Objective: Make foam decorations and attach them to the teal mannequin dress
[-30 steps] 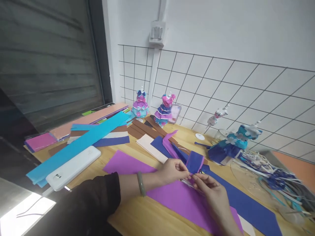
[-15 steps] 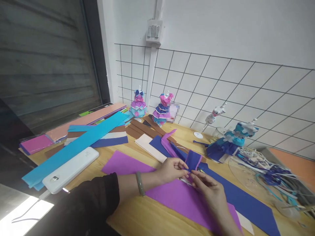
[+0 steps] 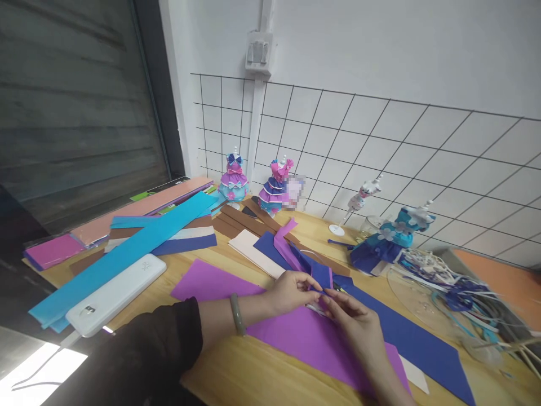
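Far left, light-blue strips (image 3: pixel 122 259) lie beside a white power bank (image 3: pixel 116 296) with a cable; neither is near the hands. Next, purple sheet (image 3: pixel 211 282), flat on the table (image 3: pixel 236 366), running under both forearms. Looks thin and limp, so probably best lifted by a corner. Left hand (image 3: pixel 291 293): thumb and forefinger pinching the lower end of a small navy piece (image 3: pixel 322 275) with a purple edge; other fingers curled in. The piece is up at the fingertips, between the two hands and above the purple sheet, its upper part standing up behind them. Judgement: very light, soft but with enough body to stand, like crepe paper or thin felt; material can't be confirmed. Not likely slippery; would crease or tear if pulled hard. Best hold is the gathered lower end, light pinch from both sides, leaving the upper part uncrushed. Right hand (image 3: pixel 355 316): thumb and forefinger pinching the same end, tips close to the left's; exact fold hidden by fingers. Beyond it, a long navy strip (image 3: pixel 418 338) lies flat, likely equally light and easy to crease.
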{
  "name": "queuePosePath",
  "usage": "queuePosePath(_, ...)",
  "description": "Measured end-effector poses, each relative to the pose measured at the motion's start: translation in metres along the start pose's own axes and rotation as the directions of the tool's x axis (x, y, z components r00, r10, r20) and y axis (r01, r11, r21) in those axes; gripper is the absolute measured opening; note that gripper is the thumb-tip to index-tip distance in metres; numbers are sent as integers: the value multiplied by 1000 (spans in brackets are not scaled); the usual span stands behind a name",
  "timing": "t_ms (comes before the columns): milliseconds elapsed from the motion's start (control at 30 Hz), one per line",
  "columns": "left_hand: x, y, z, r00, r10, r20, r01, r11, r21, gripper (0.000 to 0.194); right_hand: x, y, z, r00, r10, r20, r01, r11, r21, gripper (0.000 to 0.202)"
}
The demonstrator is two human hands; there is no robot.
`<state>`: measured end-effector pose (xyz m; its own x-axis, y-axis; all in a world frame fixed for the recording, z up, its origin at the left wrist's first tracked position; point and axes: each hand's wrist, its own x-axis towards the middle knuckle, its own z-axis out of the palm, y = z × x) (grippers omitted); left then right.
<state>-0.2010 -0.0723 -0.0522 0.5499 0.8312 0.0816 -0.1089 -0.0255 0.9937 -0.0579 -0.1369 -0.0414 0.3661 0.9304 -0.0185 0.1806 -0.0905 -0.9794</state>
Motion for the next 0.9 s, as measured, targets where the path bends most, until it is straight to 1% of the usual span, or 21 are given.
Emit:
queuePosePath(167,1,-2,0,999,-22,25,23,999,-44,24,1,3,-1,999,-22,49,22,1000,-8,37)
queuePosePath(233,2,-3,0,999,-21,36,23,997,-68,27,2,4,-2,995,-60,78,61,998,-15,39)
queuePosePath(333,2,-4,-1,999,-9,43,11,999,-51,30,3,6,-3,989,-109,101,113,993,-35,38)
queuePosePath(467,2,-5,-2,999,-2,41,3,1000,-4,29,3,7,-5,990,-80,112,85,995,-47,37)
queuePosePath(533,3,-6,-2,999,23,36,-23,1000,1,27,3,6,-5,991,-75,111,81,996,-46,37)
queuePosePath(633,4,-8,-2,999,38,19,-38,999,-13,28,2,3,-4,993,-77,94,78,997,-15,37)
queuePosePath(733,5,-10,-3,998,35,45,-33,998,-57,31,2,2,-4,994,-67,82,65,998,24,37)
queuePosePath(900,7,-13,-3,998,41,49,-36,995,-93,32,1,3,-4,995,-72,75,74,997,-20,37)
